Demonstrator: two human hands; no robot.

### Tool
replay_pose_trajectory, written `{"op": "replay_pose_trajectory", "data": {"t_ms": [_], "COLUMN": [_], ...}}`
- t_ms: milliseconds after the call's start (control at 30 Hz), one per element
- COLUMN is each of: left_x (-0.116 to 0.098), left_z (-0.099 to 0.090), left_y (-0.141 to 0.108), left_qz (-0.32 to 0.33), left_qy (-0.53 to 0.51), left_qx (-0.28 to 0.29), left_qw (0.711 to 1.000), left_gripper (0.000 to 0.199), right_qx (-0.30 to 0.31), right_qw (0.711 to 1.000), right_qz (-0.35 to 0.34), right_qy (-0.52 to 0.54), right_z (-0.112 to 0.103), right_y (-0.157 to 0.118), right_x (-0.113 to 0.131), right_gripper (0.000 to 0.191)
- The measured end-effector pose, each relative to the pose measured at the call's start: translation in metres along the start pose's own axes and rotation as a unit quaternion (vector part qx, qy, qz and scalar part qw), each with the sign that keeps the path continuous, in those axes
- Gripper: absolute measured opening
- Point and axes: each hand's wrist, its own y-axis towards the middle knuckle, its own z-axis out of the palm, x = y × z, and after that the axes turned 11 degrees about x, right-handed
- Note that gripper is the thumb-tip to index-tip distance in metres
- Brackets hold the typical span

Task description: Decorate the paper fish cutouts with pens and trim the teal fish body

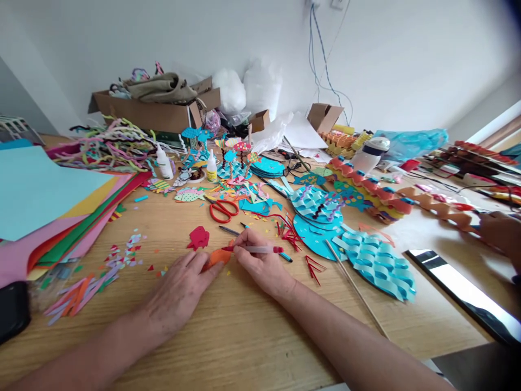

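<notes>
My left hand (183, 279) grips a small orange paper cutout (220, 258) between thumb and fingers, just above the wooden table. Part of the cutout is covered by my fingers. In my right hand (260, 266) is a red marker (262, 250), its tip touching or very near the orange paper. A red paper fish (198, 237) lies just beyond my left hand. Orange-handled scissors (223, 209) rest farther back. Behind my right hand lie a dark pen (228, 230) and a blue marker (287, 257), the latter partly hidden.
Coloured paper sheets (44, 190) are stacked left, near paper scraps (126, 250). Glue bottles (211, 167) and paper fish decorations stand behind. Blue woven paper pieces (380, 263), a wooden stick (358, 290) and a phone (468, 293) lie right. Another person's hand (500, 233) is at the far right.
</notes>
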Motion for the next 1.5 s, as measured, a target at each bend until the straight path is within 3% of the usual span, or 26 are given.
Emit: {"op": "replay_pose_trajectory", "data": {"t_ms": [400,733,1500], "left_x": [0.012,0.009,0.008], "left_z": [0.002,0.002,0.003], "left_y": [-0.018,-0.018,-0.018], "left_qz": [0.056,0.065,0.05], "left_qy": [-0.055,-0.057,-0.075], "left_qx": [-0.043,-0.091,-0.079], "left_qw": [0.996,0.992,0.993], "left_gripper": [0.049,0.043,0.045], "right_qx": [0.052,0.019,0.028], "right_qw": [0.998,0.994,0.993], "right_qz": [0.01,0.002,-0.009], "right_qy": [-0.046,-0.109,-0.117], "right_z": [0.013,0.021,0.022], "right_y": [-0.001,-0.001,-0.001], "right_x": [0.005,-0.006,-0.005], "right_gripper": [0.008,0.01,0.011]}}
